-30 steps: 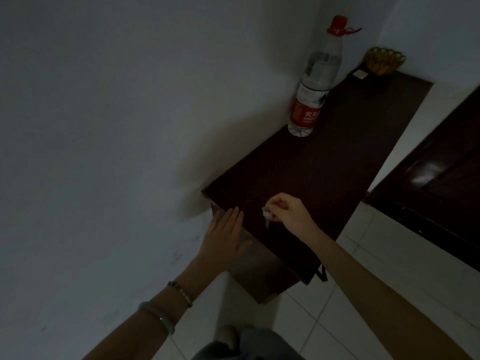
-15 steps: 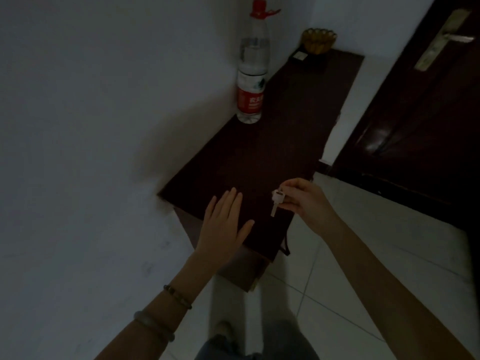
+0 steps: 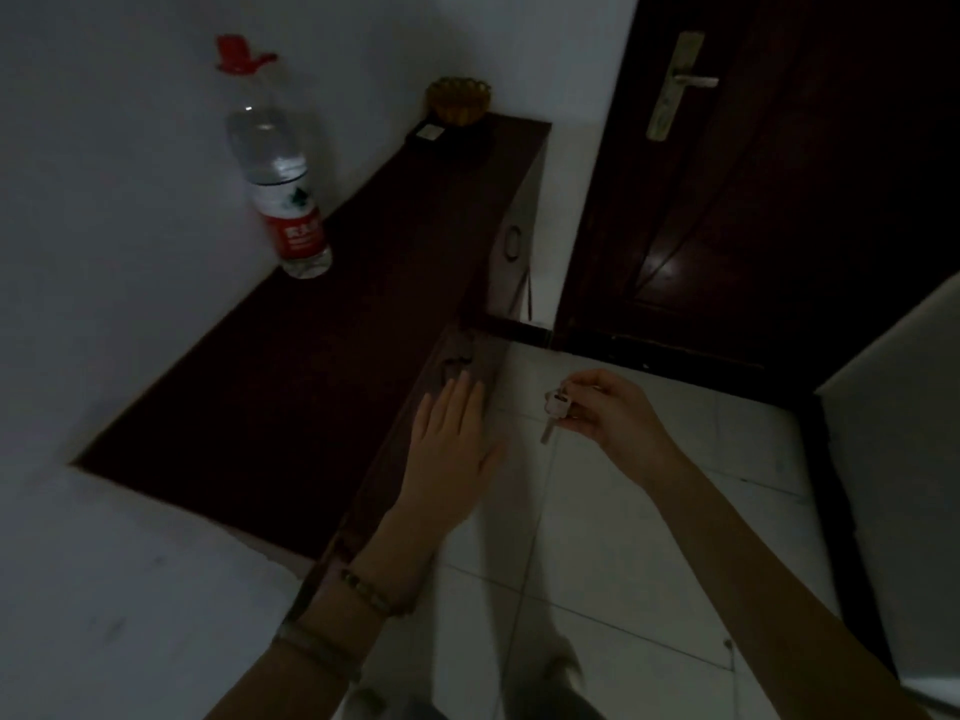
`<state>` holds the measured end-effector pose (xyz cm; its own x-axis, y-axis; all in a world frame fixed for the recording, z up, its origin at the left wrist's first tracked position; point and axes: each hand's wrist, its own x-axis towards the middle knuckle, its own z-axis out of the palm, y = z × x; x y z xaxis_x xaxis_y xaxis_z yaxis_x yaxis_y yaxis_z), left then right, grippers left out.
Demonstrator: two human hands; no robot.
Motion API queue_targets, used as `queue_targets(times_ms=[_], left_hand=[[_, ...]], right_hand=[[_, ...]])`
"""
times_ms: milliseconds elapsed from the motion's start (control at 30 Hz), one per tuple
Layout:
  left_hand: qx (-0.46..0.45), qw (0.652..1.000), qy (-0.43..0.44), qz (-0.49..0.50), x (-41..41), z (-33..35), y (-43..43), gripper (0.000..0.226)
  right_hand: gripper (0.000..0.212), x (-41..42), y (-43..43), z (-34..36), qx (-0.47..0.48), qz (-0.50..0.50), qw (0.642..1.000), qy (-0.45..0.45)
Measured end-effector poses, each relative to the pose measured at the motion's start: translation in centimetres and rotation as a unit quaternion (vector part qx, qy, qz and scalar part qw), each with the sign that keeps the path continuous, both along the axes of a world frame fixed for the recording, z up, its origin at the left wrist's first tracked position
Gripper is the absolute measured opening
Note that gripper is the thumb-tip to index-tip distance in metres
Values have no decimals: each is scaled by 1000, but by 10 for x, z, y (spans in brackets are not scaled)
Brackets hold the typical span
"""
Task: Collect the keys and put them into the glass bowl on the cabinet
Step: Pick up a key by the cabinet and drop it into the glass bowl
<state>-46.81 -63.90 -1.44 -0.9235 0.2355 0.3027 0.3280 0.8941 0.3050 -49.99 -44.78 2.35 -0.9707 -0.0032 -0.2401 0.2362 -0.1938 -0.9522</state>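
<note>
My right hand [image 3: 610, 415] pinches a small silver key [image 3: 555, 412], which hangs blade-down over the tiled floor, just right of the cabinet's front edge. My left hand [image 3: 449, 452] is flat, fingers together and extended, against the front edge of the dark wooden cabinet [image 3: 322, 366], holding nothing. The amber glass bowl [image 3: 458, 102] stands at the cabinet's far end against the wall, well beyond both hands. I cannot see inside the bowl.
A tall water bottle [image 3: 278, 163] with a red cap and red label stands on the cabinet by the wall. A small dark box with a white label [image 3: 430, 133] lies before the bowl. A dark door [image 3: 779, 189] with a metal handle stands right of the cabinet.
The view has swung right, bringing the door into sight. My right hand with the key has moved off the cabinet top and now hangs over the floor. My left hand stays at the cabinet edge.
</note>
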Motion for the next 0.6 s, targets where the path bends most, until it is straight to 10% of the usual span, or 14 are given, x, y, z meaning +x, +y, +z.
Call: queue_targets(times_ms=[600], left_hand=[[-39, 999, 0, 0, -80, 5, 174, 64]], right_hand=[[12, -80, 181, 7, 11, 7, 1000, 15]])
